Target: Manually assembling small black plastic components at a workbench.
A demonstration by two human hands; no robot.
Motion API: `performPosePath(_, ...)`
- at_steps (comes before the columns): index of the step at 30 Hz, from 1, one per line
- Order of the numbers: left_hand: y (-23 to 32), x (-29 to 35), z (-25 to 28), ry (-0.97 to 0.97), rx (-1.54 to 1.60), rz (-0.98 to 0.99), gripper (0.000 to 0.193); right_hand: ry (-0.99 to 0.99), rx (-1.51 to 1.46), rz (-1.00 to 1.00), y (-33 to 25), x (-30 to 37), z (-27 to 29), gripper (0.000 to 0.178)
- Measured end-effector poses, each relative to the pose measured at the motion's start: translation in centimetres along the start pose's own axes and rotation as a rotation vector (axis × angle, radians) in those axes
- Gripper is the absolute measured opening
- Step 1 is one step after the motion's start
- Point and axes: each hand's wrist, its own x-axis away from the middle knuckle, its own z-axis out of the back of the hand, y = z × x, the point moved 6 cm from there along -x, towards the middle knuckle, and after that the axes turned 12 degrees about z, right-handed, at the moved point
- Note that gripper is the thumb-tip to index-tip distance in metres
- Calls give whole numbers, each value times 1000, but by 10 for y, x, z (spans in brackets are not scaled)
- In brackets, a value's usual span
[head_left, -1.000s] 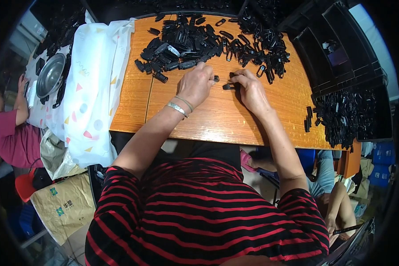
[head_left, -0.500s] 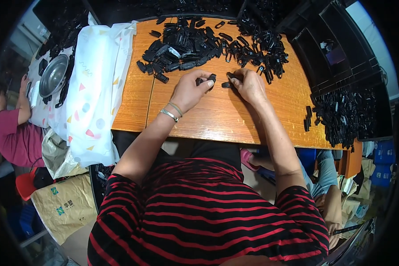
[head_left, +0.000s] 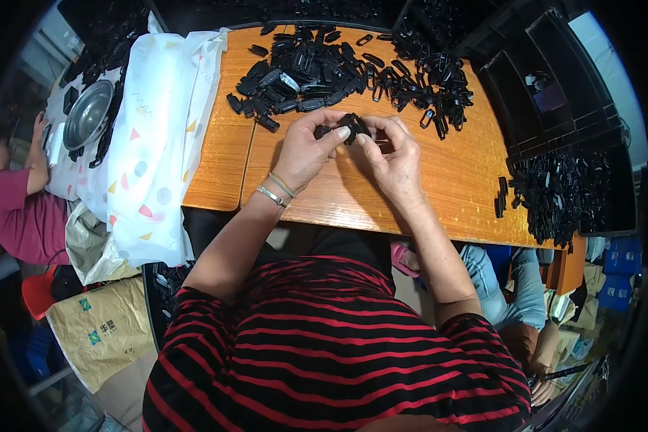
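Note:
Over the wooden table my two hands meet at a small black plastic part (head_left: 352, 128). My left hand (head_left: 311, 147) is closed, with its thumb and fingers pinching the part from the left. Another dark piece shows within its curled fingers, too small to make out. From the right, my right hand (head_left: 394, 157) pinches the same part between thumb and fingers. Just beyond my hands lies a heap of black plastic parts (head_left: 299, 75), some solid and rounded. To its right spreads a pile of black frame-like pieces (head_left: 435, 86).
A patterned white cloth (head_left: 147, 144) covers the left side, near a metal bowl (head_left: 88, 115). Dark bins (head_left: 554, 86) stand at the right, with a pile of black parts (head_left: 554, 191) at the table's right corner. People sit at left and right. A brown sack (head_left: 101, 331) lies lower left.
My right hand has moved left and joined my left hand at the black part. Before, the hands were apart, each with a black piece.

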Motion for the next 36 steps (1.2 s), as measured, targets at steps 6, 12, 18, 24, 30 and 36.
performPosePath(6, -5, 5, 3, 25, -46, -30, 22, -43, 20, -40, 2, 10, -10, 21)
performPosePath(12, -17, 19, 1, 33, -21, 0, 22, -36, 183, 165, -14, 20, -22, 30)
performPosePath(18, -16, 31, 5, -60, 68, -29, 19, -42, 82, 84, -24, 33, -34, 46)
performPosePath(24, -12, 42, 12, -82, 96, -24, 28, -107, -79, -4, -30, 44, -53, 45)
performPosePath(30, -6, 98, 68, 116, -171, 157, 30, -448, -236, 62, -39, 41, -63, 36)
performPosePath(36, -29, 218, 201, 569, -1094, 255, 27, -215, 330, -72, 25, 15, 5, 30)
